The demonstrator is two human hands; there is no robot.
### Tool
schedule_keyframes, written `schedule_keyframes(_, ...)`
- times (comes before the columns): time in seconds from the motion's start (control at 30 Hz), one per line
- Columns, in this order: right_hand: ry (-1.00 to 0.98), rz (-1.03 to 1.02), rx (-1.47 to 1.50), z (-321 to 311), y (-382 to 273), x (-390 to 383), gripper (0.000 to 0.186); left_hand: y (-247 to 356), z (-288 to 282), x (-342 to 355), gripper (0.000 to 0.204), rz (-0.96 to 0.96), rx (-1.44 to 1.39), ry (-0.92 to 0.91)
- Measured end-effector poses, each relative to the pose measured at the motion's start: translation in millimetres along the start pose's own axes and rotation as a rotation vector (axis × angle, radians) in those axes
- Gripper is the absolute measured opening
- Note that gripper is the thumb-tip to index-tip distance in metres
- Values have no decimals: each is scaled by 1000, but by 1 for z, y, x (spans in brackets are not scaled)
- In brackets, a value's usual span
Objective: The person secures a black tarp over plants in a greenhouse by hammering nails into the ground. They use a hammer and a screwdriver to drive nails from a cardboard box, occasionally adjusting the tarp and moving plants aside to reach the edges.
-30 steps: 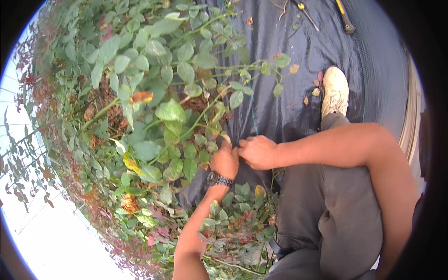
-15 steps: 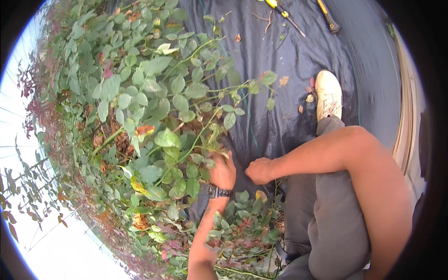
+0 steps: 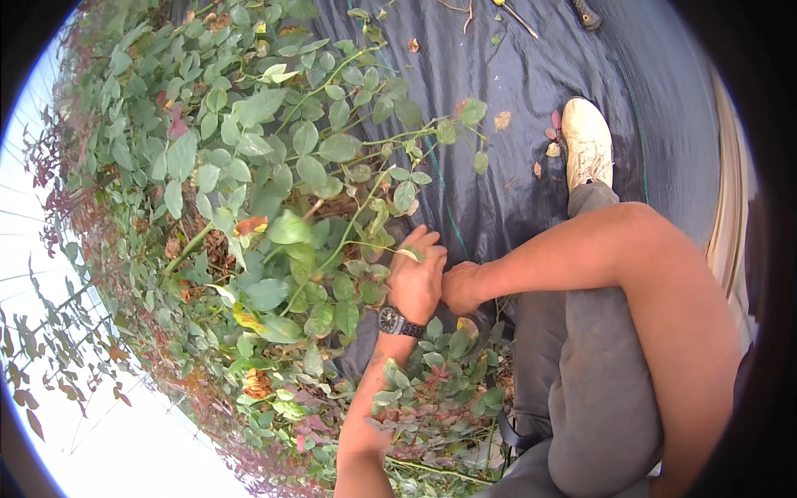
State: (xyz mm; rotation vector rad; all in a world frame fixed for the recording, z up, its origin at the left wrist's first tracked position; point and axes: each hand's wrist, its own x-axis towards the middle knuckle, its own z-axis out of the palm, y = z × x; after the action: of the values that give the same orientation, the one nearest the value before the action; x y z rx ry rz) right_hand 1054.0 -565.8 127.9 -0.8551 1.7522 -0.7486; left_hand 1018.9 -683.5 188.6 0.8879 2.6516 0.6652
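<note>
My left hand (image 3: 418, 280), with a dark wristwatch (image 3: 398, 322), is at the edge of the leafy rose bush (image 3: 274, 183). Its bent fingers point down toward the black plastic ground sheet (image 3: 515, 149); whatever they grip is hidden beneath them. Close against its right side is my right hand (image 3: 462, 288), closed in a fist, and I cannot make out what is inside. A thin leafy stem (image 3: 365, 217) arches just left of the fingers. Below the hands grows a smaller clump of leaves (image 3: 444, 365).
At the top lie a screwdriver (image 3: 521, 20) and a tool's dark handle end (image 3: 588, 15), both cut off by the frame. My pale shoe (image 3: 587, 143) rests on the sheet beside dry leaves (image 3: 553, 149). Pale folded material (image 3: 726, 183) runs along the right.
My left hand has come out of the leaves, moving right until it nearly meets my right hand. The view has shifted, so the tools sit higher and are partly cut off.
</note>
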Motion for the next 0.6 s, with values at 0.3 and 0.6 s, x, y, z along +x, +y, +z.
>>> schedule_keyframes(0.3, -193, -254, 53, 20, 17, 16, 40, -4, 16, -48, 60, -29, 321, -242)
schedule_keyframes(0.6, -495, -62, 290, -48, 42, -13, 35, -1, 7, -65, 83, -105, 423, -317)
